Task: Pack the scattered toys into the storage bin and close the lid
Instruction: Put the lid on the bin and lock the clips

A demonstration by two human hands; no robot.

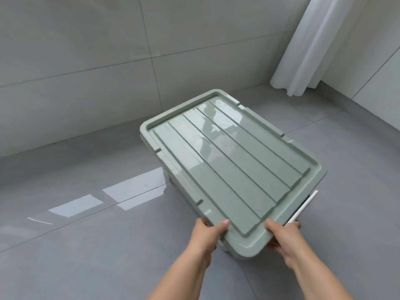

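Observation:
A pale green ribbed lid (229,161) lies over the storage bin on the grey tiled floor, covering it almost entirely. Only slivers of the bin wall (166,176) show under the lid's left edge. My left hand (208,234) grips the lid's near edge at the left, thumb on top and fingers curled below. My right hand (283,239) grips the same near edge at its right corner, thumb on top. A white latch handle (304,207) sticks out under the lid's right side. No toys are in sight; the bin's inside is hidden.
Glossy grey floor tiles (86,245) surround the bin. A tiled wall (86,72) runs close behind it. A white curtain (309,46) hangs at the back right, near a white wall panel (378,83).

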